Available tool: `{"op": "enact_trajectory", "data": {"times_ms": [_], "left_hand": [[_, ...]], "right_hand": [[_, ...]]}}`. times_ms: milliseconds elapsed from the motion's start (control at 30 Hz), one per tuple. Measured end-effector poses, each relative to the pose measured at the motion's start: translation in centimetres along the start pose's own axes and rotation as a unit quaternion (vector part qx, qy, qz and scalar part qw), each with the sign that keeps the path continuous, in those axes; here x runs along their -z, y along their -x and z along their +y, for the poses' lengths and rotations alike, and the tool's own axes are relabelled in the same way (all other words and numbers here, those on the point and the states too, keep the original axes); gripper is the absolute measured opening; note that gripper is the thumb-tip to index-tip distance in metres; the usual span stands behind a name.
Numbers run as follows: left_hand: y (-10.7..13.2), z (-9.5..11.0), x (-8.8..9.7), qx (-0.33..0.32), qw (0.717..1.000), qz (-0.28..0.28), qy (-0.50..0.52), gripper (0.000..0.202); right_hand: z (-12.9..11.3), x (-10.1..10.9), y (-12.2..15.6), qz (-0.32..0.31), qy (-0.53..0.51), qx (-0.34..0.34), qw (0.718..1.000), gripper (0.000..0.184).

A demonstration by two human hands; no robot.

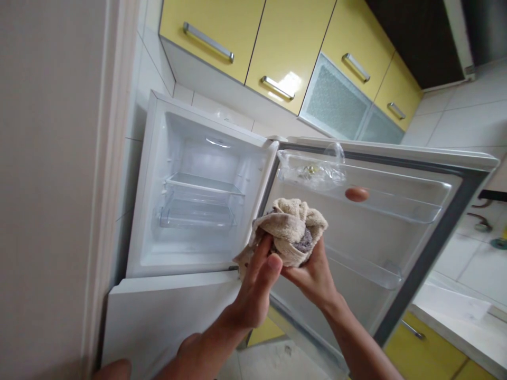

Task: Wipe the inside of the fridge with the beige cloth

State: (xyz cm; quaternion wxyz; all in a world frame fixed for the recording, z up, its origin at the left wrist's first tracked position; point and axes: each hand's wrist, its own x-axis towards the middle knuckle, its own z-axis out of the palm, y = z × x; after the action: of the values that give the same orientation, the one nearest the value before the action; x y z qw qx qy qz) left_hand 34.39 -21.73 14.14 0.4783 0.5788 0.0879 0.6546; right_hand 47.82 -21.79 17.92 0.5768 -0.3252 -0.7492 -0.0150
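From the head camera, the left hand point(255, 285) and right hand point(312, 274) both grip a bunched beige cloth point(291, 229), fingers curled around it, before the open freezer compartment point(198, 195). In the door shelf point(396, 203) behind lie 1 egg point(357, 194) and a clear plastic bag point(312, 169).

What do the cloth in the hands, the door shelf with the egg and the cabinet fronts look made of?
Cloth, held by left hand and right hand: soft looped terry, probably cotton, beige, crumpled. Door shelf: clear glossy plastic; the egg shows through. Cabinet fronts: yellow high-gloss laminate or lacquer, mirroring light.
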Motion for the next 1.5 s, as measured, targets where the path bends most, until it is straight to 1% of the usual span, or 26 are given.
{"op": "enact_trajectory", "data": {"times_ms": [67,133,233,300,333,400,467,500,567,667,733,800,867,933,1000,1067,1133,1200,1300,1400,1500], "left_hand": [[-0.5,0.7,-0.2,0.004,0.999,-0.039,0.012,0.068],[-0.9,1.4,-0.5,0.010,0.996,-0.081,0.036,0.061],[-1.1,1.6,-0.8,0.018,0.991,-0.115,0.067,0.057],[-0.9,0.8,-0.6,0.014,0.993,-0.106,0.058,0.055],[-0.8,0.1,-0.4,0.010,0.995,-0.092,0.035,0.053],[-0.9,-1.6,0.1,-0.004,0.997,-0.062,-0.049,0.052],[-1.6,-3.7,0.5,-0.037,0.986,-0.039,-0.158,0.051],[-2.1,-4.8,0.7,-0.058,0.975,-0.029,-0.215,0.050],[-3.2,-7.1,0.8,-0.084,0.942,-0.014,-0.324,0.051],[-4.8,-10.0,0.7,-0.089,0.884,0.003,-0.458,0.053],[-5.6,-11.3,0.4,-0.108,0.846,0.008,-0.521,0.055],[-6.3,-11.8,-0.1,-0.145,0.813,0.006,-0.564,0.057],[-6.7,-11.8,-0.5,-0.187,0.788,-0.010,-0.587,0.057],[-6.7,-11.5,-0.8,-0.227,0.772,-0.046,-0.592,0.053],[-6.3,-11.3,-0.8,-0.256,0.763,-0.085,-0.587,0.051],[-5.8,-11.2,-0.4,-0.267,0.763,-0.107,-0.578,0.050],[-5.5,-11.2,-0.1,-0.260,0.772,-0.108,-0.570,0.049],[-5.8,-11.0,0.1,-0.240,0.783,-0.099,-0.566,0.049],[-7.3,-10.6,-0.4,-0.213,0.791,-0.090,-0.567,0.055],[-9.5,-10.2,-1.4,-0.196,0.778,-0.098,-0.589,0.060],[-11.2,-10.1,-2.1,-0.170,0.748,-0.138,-0.626,0.064]], "right_hand": [[0.7,0.4,-0.4,0.040,0.011,0.022,0.999,0.080],[1.5,1.0,-0.8,0.065,0.049,0.049,0.995,0.069],[2.5,2.3,-1.8,0.090,0.128,0.101,0.983,0.064],[3.0,3.4,-3.0,0.107,0.188,0.137,0.967,0.067],[3.1,4.0,-3.7,0.117,0.221,0.153,0.956,0.068],[3.0,5.1,-5.5,0.129,0.288,0.181,0.931,0.068],[2.7,5.7,-7.5,0.123,0.357,0.201,0.904,0.070],[2.5,5.7,-8.6,0.108,0.390,0.205,0.891,0.071],[2.1,5.2,-10.8,0.058,0.445,0.204,0.870,0.072],[2.0,3.4,-13.7,-0.037,0.518,0.193,0.832,0.069],[2.3,1.8,-15.3,-0.086,0.559,0.187,0.803,0.062],[2.8,0.3,-16.3,-0.120,0.591,0.180,0.777,0.054],[3.3,-0.7,-16.8,-0.141,0.611,0.171,0.760,0.050],[3.6,-1.2,-16.7,-0.149,0.621,0.162,0.753,0.049],[3.6,-1.0,-16.3,-0.143,0.626,0.154,0.751,0.047],[3.5,0.0,-15.6,-0.128,0.633,0.149,0.749,0.046],[3.2,1.6,-14.7,-0.104,0.641,0.148,0.746,0.045],[2.9,3.9,-13.6,-0.078,0.649,0.153,0.741,0.046],[2.4,7.9,-11.6,-0.046,0.662,0.166,0.729,0.051],[2.0,12.0,-9.3,-0.019,0.680,0.166,0.713,0.059],[1.7,16.0,-7.2,0.012,0.692,0.156,0.704,0.065]]}}
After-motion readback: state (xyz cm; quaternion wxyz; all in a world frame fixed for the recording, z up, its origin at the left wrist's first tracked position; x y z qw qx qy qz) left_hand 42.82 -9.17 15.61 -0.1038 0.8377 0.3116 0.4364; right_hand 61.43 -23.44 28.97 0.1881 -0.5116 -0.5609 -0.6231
